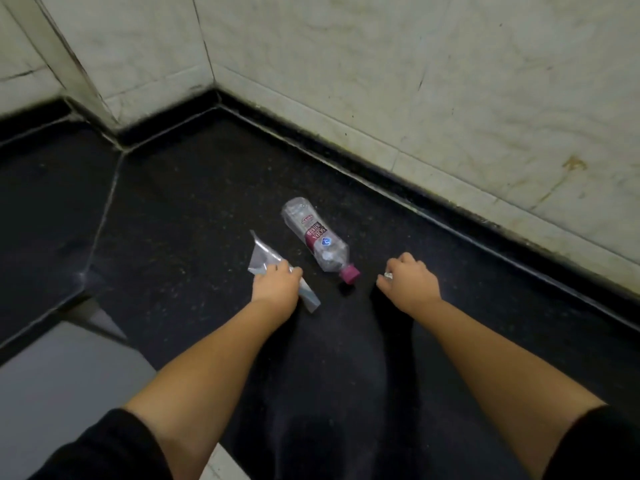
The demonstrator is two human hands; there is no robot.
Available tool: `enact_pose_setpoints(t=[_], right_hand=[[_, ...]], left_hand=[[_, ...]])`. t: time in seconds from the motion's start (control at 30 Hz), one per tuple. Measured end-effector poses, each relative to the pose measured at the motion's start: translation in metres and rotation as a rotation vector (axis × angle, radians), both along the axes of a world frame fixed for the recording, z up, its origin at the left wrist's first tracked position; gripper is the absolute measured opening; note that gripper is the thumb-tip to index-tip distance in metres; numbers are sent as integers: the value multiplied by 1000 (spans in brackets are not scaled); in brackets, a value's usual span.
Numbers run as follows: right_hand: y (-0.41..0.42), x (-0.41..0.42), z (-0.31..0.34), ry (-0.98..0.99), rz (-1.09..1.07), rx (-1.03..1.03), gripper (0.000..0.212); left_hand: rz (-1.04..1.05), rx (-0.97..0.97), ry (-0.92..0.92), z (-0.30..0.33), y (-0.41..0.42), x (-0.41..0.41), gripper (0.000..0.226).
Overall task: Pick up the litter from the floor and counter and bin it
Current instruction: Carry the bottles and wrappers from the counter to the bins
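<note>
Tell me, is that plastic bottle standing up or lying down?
Lying down. The plastic bottle rests on its side on the black counter, pink cap on, pointing toward the person.

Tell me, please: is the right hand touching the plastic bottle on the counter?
Apart. The head view shows bare black counter between the right hand and the plastic bottle.

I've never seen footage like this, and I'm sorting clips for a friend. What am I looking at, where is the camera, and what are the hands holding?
The camera sits on a person's head, looking down at their own bare arms over a dark counter in a tiled corner. No machine is involved. The left hand is closed on a crumpled silvery wrapper. The right hand is closed on a small shiny scrap, too small to identify. Between the hands, a clear plastic bottle with a pink cap lies on its side, untouched.
</note>
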State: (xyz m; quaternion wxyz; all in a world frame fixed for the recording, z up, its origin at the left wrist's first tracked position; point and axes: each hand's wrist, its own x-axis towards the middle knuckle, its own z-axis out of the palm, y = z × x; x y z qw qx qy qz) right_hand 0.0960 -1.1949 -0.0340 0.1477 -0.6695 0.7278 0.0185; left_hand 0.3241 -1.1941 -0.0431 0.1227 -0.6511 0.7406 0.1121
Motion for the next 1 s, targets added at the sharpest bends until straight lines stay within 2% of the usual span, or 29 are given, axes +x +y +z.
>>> enact_pose_setpoints(t=[0.07, 0.13, 0.23, 0.3, 0.43, 0.6, 0.8, 1.0], right_hand=[[5, 12, 8, -80, -26, -44, 35], [8, 25, 15, -132, -34, -72, 45], [7, 47, 21, -130, -37, -23, 70], [4, 60, 19, -86, -51, 34, 74], [1, 75, 10, -26, -84, 117, 59], [7, 73, 16, -42, -76, 87, 48], [32, 72, 56, -56, -30, 5, 48], [95, 102, 91, -103, 51, -102, 46]], left_hand=[[-18, 16, -48, -3, 18, 5, 41], [15, 42, -28, -5, 33, 13, 43], [78, 88, 24, -4, 48, 25, 42], [101, 116, 32, -4, 53, 29, 43], [116, 166, 57, -1, 51, 33, 43], [125, 171, 121, 7, 55, 44, 34], [291, -63, 176, 35, 108, 90, 23], [373, -227, 155, 81, 185, 121, 18]])
